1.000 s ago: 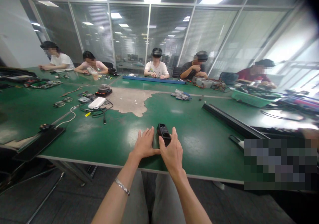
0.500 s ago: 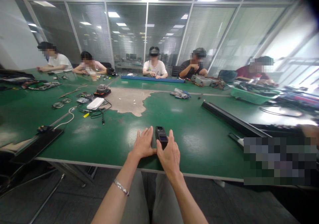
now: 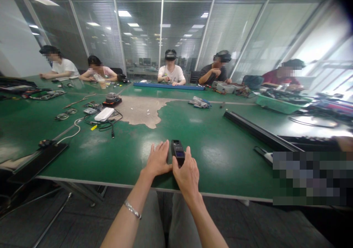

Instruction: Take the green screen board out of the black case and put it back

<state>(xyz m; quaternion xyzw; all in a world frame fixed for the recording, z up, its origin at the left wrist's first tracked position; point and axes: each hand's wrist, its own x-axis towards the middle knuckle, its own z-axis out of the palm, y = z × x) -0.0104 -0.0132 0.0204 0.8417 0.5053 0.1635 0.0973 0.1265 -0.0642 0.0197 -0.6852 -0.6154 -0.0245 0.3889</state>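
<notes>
A small black device [image 3: 178, 149] with a little screen and a row of buttons lies on the green table [image 3: 121, 163] in front of me. My right hand [image 3: 188, 172] is around its near end, thumb on the left side and fingers along the right, covering part of it. Flat on the table just left of the device rests my left hand [image 3: 157, 160], its fingers stretched out and holding nothing. The left thumb reaches toward the right thumb near the device's close end.
Left of centre lie a white adapter [image 3: 104, 114] with tangled cables and a pair of glasses [image 3: 65, 114]. A long black bar [image 3: 259, 131] runs along the right, near a green basket [image 3: 281, 103]. Several people sit across the table, one behind a blue bar [image 3: 169, 86].
My view has shifted very slightly. Both hands stay almost where they were around the black device. The person opposite has raised a thin tool a little.
</notes>
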